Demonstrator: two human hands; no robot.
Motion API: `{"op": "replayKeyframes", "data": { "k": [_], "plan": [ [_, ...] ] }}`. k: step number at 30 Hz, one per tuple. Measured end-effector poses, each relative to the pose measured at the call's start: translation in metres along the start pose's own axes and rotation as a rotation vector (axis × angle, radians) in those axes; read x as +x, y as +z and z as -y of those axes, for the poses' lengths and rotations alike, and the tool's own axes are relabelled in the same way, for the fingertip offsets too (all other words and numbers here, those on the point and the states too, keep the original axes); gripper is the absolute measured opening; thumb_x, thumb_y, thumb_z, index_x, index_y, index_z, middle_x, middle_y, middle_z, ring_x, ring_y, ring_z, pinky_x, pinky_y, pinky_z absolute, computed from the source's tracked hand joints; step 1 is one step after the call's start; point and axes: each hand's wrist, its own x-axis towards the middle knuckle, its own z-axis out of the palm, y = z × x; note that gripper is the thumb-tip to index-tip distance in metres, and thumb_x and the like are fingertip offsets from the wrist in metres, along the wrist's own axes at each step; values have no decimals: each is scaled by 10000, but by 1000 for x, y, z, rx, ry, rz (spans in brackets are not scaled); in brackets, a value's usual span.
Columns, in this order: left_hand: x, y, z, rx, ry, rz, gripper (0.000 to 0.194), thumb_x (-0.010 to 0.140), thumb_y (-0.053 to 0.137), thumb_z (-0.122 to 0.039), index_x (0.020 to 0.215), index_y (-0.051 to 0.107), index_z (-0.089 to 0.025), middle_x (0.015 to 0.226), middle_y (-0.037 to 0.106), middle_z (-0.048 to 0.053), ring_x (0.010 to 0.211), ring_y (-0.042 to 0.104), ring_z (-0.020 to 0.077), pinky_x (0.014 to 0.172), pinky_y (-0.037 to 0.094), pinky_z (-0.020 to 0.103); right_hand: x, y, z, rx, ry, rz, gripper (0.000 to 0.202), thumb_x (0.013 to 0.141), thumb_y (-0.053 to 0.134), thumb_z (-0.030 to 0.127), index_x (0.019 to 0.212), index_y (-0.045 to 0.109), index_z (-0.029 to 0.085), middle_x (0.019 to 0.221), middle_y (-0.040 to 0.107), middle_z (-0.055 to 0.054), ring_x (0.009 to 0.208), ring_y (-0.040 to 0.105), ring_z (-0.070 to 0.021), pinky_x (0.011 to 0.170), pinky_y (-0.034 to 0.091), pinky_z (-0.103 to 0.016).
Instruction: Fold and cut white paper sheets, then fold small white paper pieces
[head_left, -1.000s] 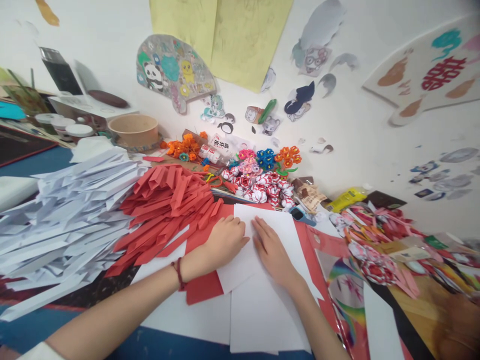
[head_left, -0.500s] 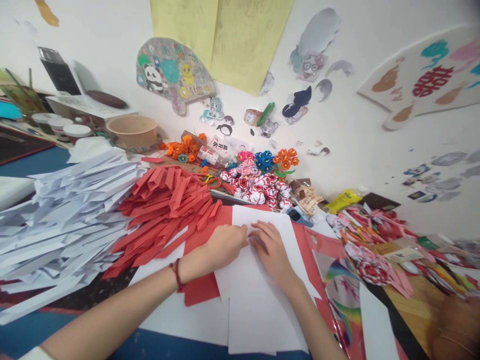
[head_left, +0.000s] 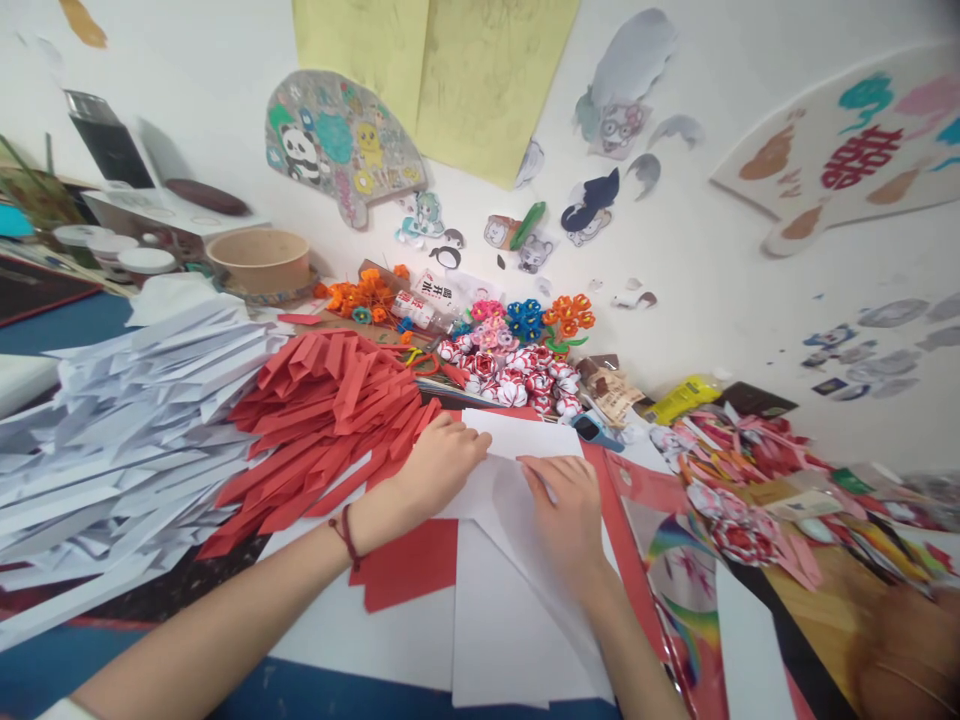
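Note:
Between my two hands a white paper sheet (head_left: 495, 492) is lifted and slightly curved, its near part raised off the stack. My left hand (head_left: 442, 462), with a dark red cord bracelet at the wrist, is closed on the sheet's left part. My right hand (head_left: 568, 508) pinches its right side between thumb and fingers. Underneath lie more white sheets (head_left: 499, 625) and red paper (head_left: 412, 570). Left of my left hand is a heap of folded red paper strips (head_left: 330, 420), and farther left a larger heap of folded white strips (head_left: 127, 450).
Red-and-white paper flowers (head_left: 517, 378) and a blue watch-like item (head_left: 596, 432) sit behind the sheets. A round tub (head_left: 259, 262) stands back left. At right are a rainbow-patterned sleeve (head_left: 682, 570), piled craft flowers (head_left: 739, 520) and another person's blurred hand (head_left: 911, 640).
The white sheet has come up off the stack and bends between my hands. My right hand has shifted right and toward me; my left hand has moved slightly left.

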Motion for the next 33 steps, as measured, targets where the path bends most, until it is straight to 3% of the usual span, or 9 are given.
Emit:
{"op": "replayKeyframes", "data": {
  "k": [5, 9, 13, 22, 33],
  "plan": [
    [2, -4, 10, 195, 147, -109, 165, 926, 443, -100, 869, 587, -158, 816, 664, 80, 793, 592, 217, 793, 329, 391, 2, -1, -8, 177, 178, 101, 240, 926, 517, 264, 967, 751, 236, 928, 767, -42, 839, 685, -216, 745, 499, -334],
    [3, -2, 14, 120, 154, -69, 228, 853, 429, 0, 841, 585, -166, 796, 661, 56, 787, 586, 198, 797, 308, 380, 3, 4, -11, 289, 289, 203, 201, 883, 572, 311, 891, 760, 240, 908, 776, -35, 806, 706, -226, 729, 530, -334],
    [3, 6, 11, -3, 117, 1, 276, 826, 418, 26, 880, 616, -159, 829, 690, 52, 782, 603, 185, 774, 306, 363, 5, 11, -11, 283, 244, 235, 187, 878, 588, 323, 877, 757, 242, 917, 771, -38, 858, 688, -238, 804, 512, -369],
    [0, 17, -8, -157, 114, 17, 177, 941, 461, -174, 848, 612, -175, 865, 718, 18, 767, 629, 174, 750, 302, 327, 1, 15, 2, 327, 149, 250, 138, 907, 568, 224, 887, 704, 222, 895, 731, -26, 837, 642, -204, 782, 475, -327],
    [3, 8, 11, -181, 78, -51, 158, 876, 491, -178, 808, 631, -201, 799, 724, -6, 749, 623, 159, 713, 255, 341, 1, 14, -12, 173, 56, 131, 141, 902, 578, 182, 836, 698, 214, 841, 730, -37, 821, 621, -220, 768, 454, -345]
  ]
}}
